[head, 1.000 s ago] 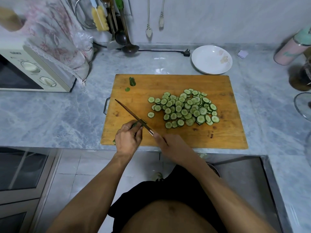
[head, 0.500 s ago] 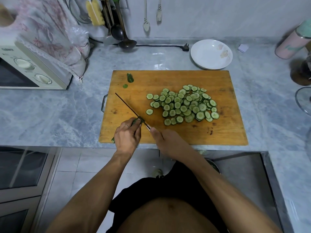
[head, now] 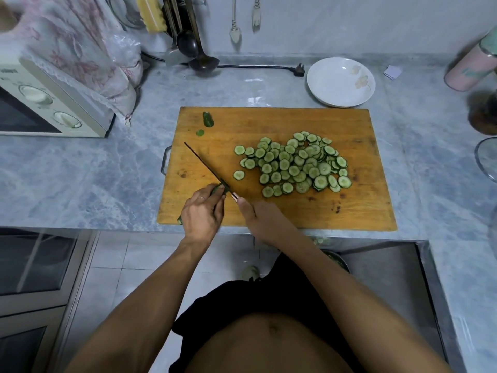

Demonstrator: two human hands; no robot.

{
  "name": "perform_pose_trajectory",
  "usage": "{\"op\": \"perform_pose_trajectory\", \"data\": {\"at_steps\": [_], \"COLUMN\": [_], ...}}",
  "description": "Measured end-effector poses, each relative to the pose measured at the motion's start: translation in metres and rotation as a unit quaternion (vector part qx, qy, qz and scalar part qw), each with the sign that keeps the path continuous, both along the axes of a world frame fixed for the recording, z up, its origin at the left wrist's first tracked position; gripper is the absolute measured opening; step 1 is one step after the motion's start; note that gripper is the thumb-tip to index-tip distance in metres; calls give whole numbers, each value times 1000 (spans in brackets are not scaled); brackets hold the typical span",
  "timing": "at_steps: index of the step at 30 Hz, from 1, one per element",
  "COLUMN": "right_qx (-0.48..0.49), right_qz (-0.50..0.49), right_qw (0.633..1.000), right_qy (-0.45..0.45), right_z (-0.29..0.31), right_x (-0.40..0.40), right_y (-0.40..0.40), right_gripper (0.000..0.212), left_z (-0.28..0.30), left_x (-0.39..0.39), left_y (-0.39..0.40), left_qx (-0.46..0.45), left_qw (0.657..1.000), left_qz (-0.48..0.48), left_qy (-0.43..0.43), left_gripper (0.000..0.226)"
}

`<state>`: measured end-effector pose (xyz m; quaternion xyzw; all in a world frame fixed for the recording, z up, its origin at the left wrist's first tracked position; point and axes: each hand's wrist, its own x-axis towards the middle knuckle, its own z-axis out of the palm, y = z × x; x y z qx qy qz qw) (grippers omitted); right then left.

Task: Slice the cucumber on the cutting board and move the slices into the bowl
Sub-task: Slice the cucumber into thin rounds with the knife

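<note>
Staying nearly unchanged, the left hand (head: 202,215) pinches the cucumber (head: 218,190) stub at the cutting board's (head: 363,211) 7 o'clock corner, the right hand (head: 265,219) grips the knife (head: 207,169), so slicing continues, slices (head: 293,164) piled centrally, bowl (head: 341,81) at 1 o'clock unfilled.

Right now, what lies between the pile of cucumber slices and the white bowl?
In the head view, only bare cutting board and a thin strip of countertop separate the slice pile from the white bowl. Nothing stands in that stretch.

Bare arms and torso, black shorts (head: 242,305), ring (head: 200,197) on left hand (head: 201,215)
</note>
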<state>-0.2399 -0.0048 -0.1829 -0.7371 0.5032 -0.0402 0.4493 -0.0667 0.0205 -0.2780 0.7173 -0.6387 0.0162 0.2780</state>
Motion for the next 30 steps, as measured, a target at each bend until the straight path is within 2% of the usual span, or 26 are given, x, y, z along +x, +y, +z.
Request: {"op": "perform_pose_trajectory", "data": {"at_steps": [12,30], "right_qx": [-1,13], "right_qz": [-32,-23], "right_qw": [999,1000], "right_qy": [-12,-17], "right_z": [2,14], "right_x": [-21,-16], "right_y": [-1,14], "right_gripper": [63,62], "left_z": [-1,4], "left_x": [1,-3], "left_y": [2,0], "left_qx": [-47,12], "left_qw": [999,999], "left_qz": [-11,11], "left_qy": [21,29], "left_gripper": [20,25]}}
